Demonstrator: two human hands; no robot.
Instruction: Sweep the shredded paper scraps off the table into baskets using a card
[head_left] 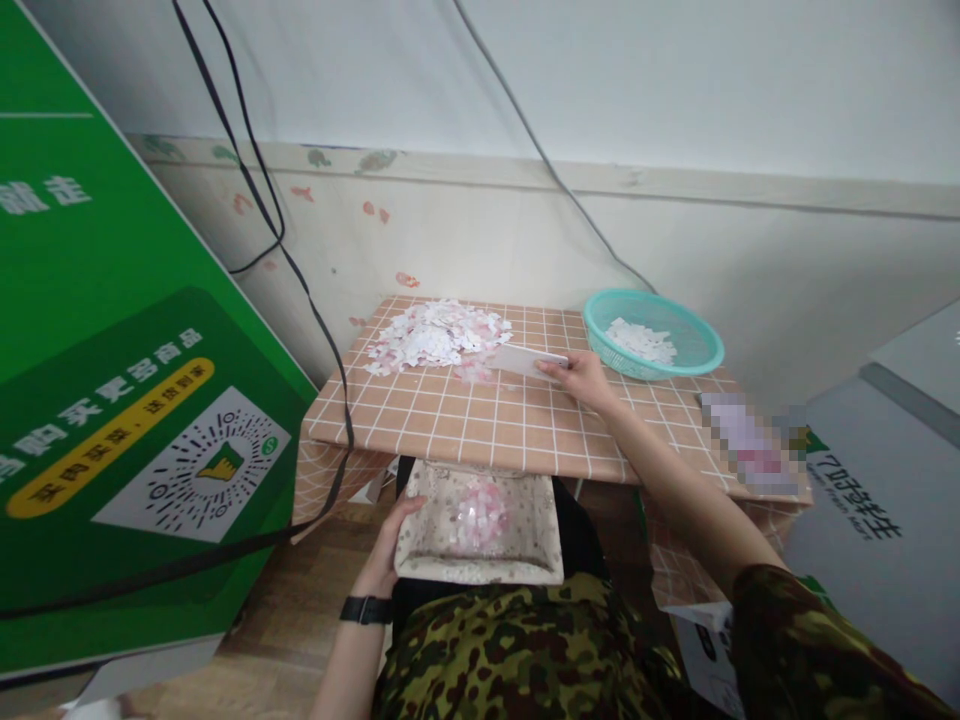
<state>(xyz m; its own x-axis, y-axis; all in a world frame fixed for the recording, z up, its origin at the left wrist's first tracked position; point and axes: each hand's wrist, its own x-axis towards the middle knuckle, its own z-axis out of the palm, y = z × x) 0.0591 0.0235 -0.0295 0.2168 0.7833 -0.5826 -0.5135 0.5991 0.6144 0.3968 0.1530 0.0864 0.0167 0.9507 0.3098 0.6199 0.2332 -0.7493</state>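
My left hand point(399, 535) grips the left rim of a square, speckled cream tray point(551, 525), held over my lap just below the table edge. Several pink and white bits point(481, 515) lie in the tray. On the tabletop, my right hand point(577, 375) pinches the right end of a flat white card-like piece point(525, 360). Its far end touches or lies close beside a heap of white and pink paper-like scraps point(439, 335). Small pinkish scraps point(474, 372) lie just under that end.
A teal mesh basket point(694, 365) with white pieces stands at the back right of the checked table point(450, 420). A blurred flat item point(750, 440) lies near the right edge. Black cables point(322, 330) hang at left, before a green panel point(150, 350).
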